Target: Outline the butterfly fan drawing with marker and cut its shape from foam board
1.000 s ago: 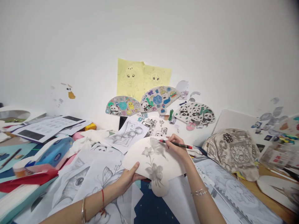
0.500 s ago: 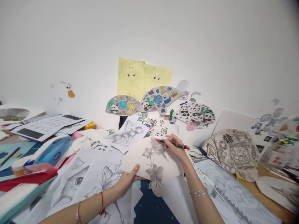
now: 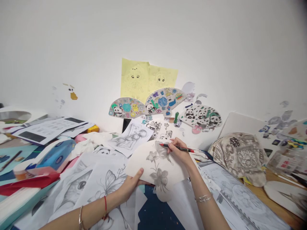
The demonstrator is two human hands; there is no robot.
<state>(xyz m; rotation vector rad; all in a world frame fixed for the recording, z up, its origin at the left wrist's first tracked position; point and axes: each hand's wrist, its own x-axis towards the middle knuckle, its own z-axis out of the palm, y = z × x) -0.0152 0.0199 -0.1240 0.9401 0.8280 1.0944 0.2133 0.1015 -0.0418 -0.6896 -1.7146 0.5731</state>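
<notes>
My left hand point(image 3: 133, 183) grips the lower left edge of a white paper fan point(image 3: 141, 161), thumb on top and the other fingers hidden beneath. Grey flowers and a butterfly are painted on the fan, which is held tilted above the table. In my right hand point(image 3: 179, 150) is a slim red and black pen point(image 3: 182, 148), pinched near its tip. The tip meets the fan at the butterfly's upper left wing. Below my left forearm lies a sheet with a butterfly drawing point(image 3: 109, 182).
Decorated fans point(image 3: 165, 100) and yellow drawings point(image 3: 135, 80) stand against the wall. On the left are a blue tissue pack point(image 3: 59, 156) and stacked papers point(image 3: 50, 127). At right sit a painted cap point(image 3: 240, 156), a spiral sketchbook point(image 3: 242, 195) and a clear plastic box point(image 3: 283, 159).
The pen tip has shifted very slightly left and down on the butterfly wing. My left hand and the fan hold their place.
</notes>
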